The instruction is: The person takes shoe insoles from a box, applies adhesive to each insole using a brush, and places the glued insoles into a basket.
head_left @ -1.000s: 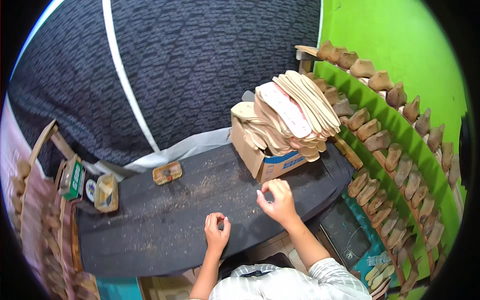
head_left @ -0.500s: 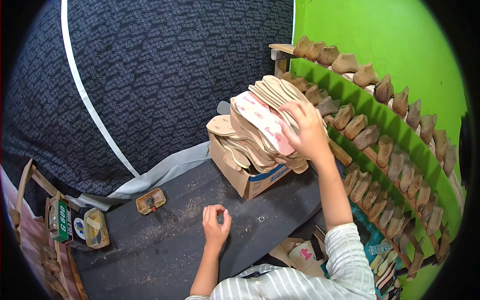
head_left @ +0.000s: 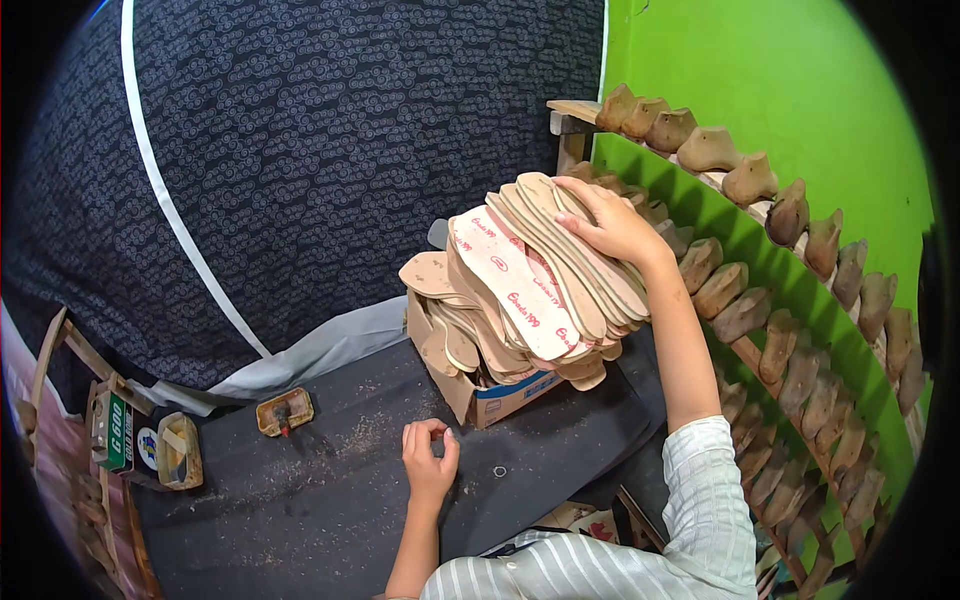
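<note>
My right hand (head_left: 618,222) is closed over the upper edge of a bundle of beige insoles (head_left: 560,265), fingers bent over the far side and thumb on the near face. The bundle leans on a heap of more insoles. Beside it lies a white sheet with red print (head_left: 508,285), shaped like the insoles under it. The heap overfills a cardboard box (head_left: 452,385) on the dark table. On the tabletop in front of the box rests my left hand (head_left: 430,465); its fingers are loosely bent, with a gap to the thumb and nothing visible in it.
Shelves of wooden shoe lasts (head_left: 708,150) line the green wall at right. A small tray (head_left: 284,412) with a dark tool, a cut-open container (head_left: 180,452) and a green box (head_left: 112,430) stand at left. A small ring (head_left: 499,472) and shavings lie on the dark table (head_left: 330,520).
My right hand has come down from above the pile onto the insole bundle and closed on its upper edge. The left hand has stayed on the table. The whole view has shifted slightly.
</note>
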The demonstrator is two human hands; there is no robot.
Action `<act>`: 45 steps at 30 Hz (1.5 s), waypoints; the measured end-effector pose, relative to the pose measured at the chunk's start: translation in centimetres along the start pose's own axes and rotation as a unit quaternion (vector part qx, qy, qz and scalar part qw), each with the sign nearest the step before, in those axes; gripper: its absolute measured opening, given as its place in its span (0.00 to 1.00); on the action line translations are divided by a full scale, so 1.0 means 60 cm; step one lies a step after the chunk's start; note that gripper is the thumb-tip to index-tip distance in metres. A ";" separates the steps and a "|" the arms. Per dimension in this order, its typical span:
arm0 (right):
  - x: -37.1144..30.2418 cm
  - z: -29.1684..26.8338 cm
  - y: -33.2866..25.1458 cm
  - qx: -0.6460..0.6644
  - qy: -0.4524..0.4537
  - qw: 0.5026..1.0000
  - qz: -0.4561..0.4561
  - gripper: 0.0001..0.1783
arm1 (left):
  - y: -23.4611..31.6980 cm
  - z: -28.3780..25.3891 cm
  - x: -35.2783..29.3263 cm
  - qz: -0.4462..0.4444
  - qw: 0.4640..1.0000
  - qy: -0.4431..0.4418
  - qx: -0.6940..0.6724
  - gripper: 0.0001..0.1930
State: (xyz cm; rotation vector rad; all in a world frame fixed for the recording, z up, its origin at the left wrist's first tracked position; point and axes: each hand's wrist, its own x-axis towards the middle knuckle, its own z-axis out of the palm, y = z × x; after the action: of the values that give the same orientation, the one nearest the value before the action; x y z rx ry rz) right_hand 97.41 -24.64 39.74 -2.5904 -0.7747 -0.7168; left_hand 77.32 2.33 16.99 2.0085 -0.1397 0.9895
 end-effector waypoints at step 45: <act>-0.216 0.316 -0.686 0.270 0.029 0.889 -0.368 0.33 | -0.165 -0.333 -0.132 -0.205 0.950 0.035 -0.234 0.28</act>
State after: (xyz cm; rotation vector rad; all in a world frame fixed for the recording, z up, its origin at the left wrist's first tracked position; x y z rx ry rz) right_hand 70.94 11.19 24.36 -1.7321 -1.6924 -0.6324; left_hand 64.43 21.29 11.15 1.4833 0.0766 0.6794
